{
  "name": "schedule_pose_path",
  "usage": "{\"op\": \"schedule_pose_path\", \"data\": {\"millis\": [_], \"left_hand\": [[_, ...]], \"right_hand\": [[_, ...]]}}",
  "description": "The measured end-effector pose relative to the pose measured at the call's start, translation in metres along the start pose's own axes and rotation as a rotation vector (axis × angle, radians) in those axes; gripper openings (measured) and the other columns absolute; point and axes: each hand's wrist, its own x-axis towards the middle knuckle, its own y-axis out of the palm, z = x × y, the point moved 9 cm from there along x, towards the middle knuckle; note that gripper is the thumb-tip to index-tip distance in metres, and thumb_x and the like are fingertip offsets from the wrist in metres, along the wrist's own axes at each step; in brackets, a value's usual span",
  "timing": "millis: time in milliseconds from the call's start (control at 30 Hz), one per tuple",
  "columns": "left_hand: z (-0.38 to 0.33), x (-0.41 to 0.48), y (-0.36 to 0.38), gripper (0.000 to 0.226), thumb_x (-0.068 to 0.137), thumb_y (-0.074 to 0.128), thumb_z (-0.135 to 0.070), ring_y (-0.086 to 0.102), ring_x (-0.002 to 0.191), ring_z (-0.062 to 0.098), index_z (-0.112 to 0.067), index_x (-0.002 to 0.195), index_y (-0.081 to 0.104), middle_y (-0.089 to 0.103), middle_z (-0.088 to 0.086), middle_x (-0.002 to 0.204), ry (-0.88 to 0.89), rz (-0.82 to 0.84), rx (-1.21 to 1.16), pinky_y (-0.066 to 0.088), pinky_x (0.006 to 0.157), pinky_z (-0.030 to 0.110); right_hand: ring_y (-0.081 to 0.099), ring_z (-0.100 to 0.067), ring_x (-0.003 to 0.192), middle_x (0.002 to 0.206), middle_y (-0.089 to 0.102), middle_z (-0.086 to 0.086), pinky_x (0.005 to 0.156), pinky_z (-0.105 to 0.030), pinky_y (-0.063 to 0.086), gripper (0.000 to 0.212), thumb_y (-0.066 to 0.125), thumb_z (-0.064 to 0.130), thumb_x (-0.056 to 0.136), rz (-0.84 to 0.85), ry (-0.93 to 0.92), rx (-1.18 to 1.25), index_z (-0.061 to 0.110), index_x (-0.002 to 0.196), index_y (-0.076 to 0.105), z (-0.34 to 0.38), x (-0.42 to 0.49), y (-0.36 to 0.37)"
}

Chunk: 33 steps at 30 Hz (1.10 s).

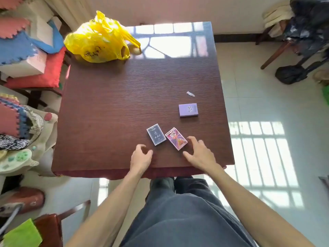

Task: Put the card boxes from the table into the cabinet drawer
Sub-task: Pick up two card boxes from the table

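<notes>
Three card boxes lie flat on the dark wooden table (110, 104). A dark grey box (156, 134) and a pink-purple box (176, 138) sit side by side near the front edge. A lilac box (188, 110) lies farther back to the right. My left hand (141, 155) hovers just in front of the grey box, fingers curled and apart, holding nothing. My right hand (200, 152) is spread open just right of the pink box, fingertips close to its edge. No cabinet drawer is visible.
A yellow plastic bag (99, 40) sits at the table's far left corner. A small white scrap (190, 93) lies behind the lilac box. Chairs piled with foam mats and cushions (26, 56) crowd the left side. Tiled floor (258, 104) is on the right.
</notes>
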Motion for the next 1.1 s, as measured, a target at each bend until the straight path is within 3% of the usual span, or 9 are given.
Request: {"op": "schedule_pose_path", "data": {"millis": [133, 267, 467, 567, 667, 833, 900, 967, 1100], "left_hand": [[-0.067, 0.046, 0.012, 0.087, 0.074, 0.063, -0.057, 0.054, 0.119, 0.039, -0.038, 0.149, 0.022, 0.035, 0.016, 0.139, -0.100, 0.049, 0.007, 0.051, 0.097, 0.048], [-0.074, 0.067, 0.027, 0.091, 0.077, 0.062, -0.058, 0.044, 0.126, 0.045, -0.039, 0.152, 0.014, 0.025, 0.016, 0.147, -0.208, 0.086, 0.106, 0.049, 0.097, 0.052], [-0.083, 0.069, 0.036, 0.078, 0.076, 0.070, -0.044, 0.053, 0.115, 0.044, -0.023, 0.137, 0.026, 0.035, 0.016, 0.132, -0.184, 0.046, 0.187, 0.051, 0.094, 0.048], [-0.079, 0.068, 0.035, 0.073, 0.074, 0.072, -0.035, 0.056, 0.111, 0.041, -0.021, 0.131, 0.028, 0.039, 0.017, 0.129, -0.158, 0.015, 0.146, 0.050, 0.094, 0.047], [-0.076, 0.065, 0.030, 0.063, 0.071, 0.070, -0.040, 0.059, 0.103, 0.039, -0.028, 0.120, 0.032, 0.043, 0.013, 0.123, -0.110, 0.008, 0.119, 0.049, 0.087, 0.043], [-0.064, 0.052, 0.024, 0.062, 0.063, 0.066, -0.049, 0.064, 0.098, 0.026, -0.038, 0.119, 0.044, 0.057, 0.002, 0.112, 0.000, 0.159, -0.079, 0.061, 0.078, 0.046], [-0.053, 0.039, 0.028, 0.052, 0.068, 0.067, -0.042, 0.069, 0.092, 0.023, -0.040, 0.118, 0.052, 0.063, 0.006, 0.105, 0.014, 0.269, -0.196, 0.063, 0.074, 0.047], [-0.038, 0.022, 0.031, 0.039, 0.074, 0.064, -0.035, 0.070, 0.073, 0.017, -0.048, 0.110, 0.058, 0.064, 0.010, 0.100, 0.017, 0.363, -0.255, 0.063, 0.065, 0.039], [-0.002, -0.007, 0.035, 0.050, 0.076, 0.055, -0.031, 0.069, 0.062, 0.015, -0.047, 0.123, 0.054, 0.067, 0.009, 0.101, -0.015, 0.488, -0.222, 0.058, 0.059, 0.030]], "right_hand": [[0.066, -0.043, 0.103, 0.145, 0.037, -0.013, 0.082, -0.045, 0.051, 0.082, 0.062, 0.058, 0.086, 0.015, -0.117, -0.328, 0.044, 0.153, 0.018, 0.057, 0.034, 0.001], [0.069, -0.041, 0.102, 0.159, 0.024, -0.017, 0.074, -0.040, 0.053, 0.093, 0.059, 0.062, 0.089, 0.073, -0.145, -0.577, 0.044, 0.161, 0.003, 0.071, 0.056, 0.018], [0.072, -0.036, 0.091, 0.136, 0.042, -0.014, 0.059, -0.037, 0.042, 0.070, 0.064, 0.044, 0.092, 0.065, -0.163, -0.565, 0.036, 0.151, 0.026, 0.079, 0.065, 0.030], [0.071, -0.035, 0.088, 0.128, 0.049, -0.012, 0.061, -0.037, 0.045, 0.061, 0.064, 0.042, 0.093, 0.044, -0.176, -0.533, 0.032, 0.145, 0.035, 0.076, 0.064, 0.031], [0.070, -0.036, 0.090, 0.128, 0.051, -0.011, 0.064, -0.036, 0.043, 0.056, 0.061, 0.043, 0.093, 0.036, -0.154, -0.474, 0.033, 0.143, 0.038, 0.065, 0.061, 0.030], [0.066, -0.039, 0.101, 0.120, 0.056, -0.006, 0.085, -0.046, 0.052, 0.058, 0.059, 0.055, 0.086, 0.050, 0.029, 0.035, 0.047, 0.138, 0.036, 0.014, 0.034, 0.013], [0.069, -0.031, 0.098, 0.117, 0.060, 0.001, 0.077, -0.046, 0.061, 0.054, 0.062, 0.056, 0.084, 0.091, 0.118, 0.423, 0.053, 0.132, 0.038, -0.012, 0.010, 0.009], [0.076, -0.029, 0.085, 0.116, 0.065, -0.001, 0.063, -0.039, 0.064, 0.047, 0.066, 0.049, 0.088, 0.112, 0.209, 0.783, 0.055, 0.128, 0.042, -0.037, -0.017, 0.012], [0.079, -0.037, 0.076, 0.112, 0.068, -0.012, 0.067, -0.043, 0.065, 0.043, 0.059, 0.034, 0.098, 0.072, 0.410, 1.185, 0.044, 0.136, 0.043, -0.090, -0.077, 0.038]]}}
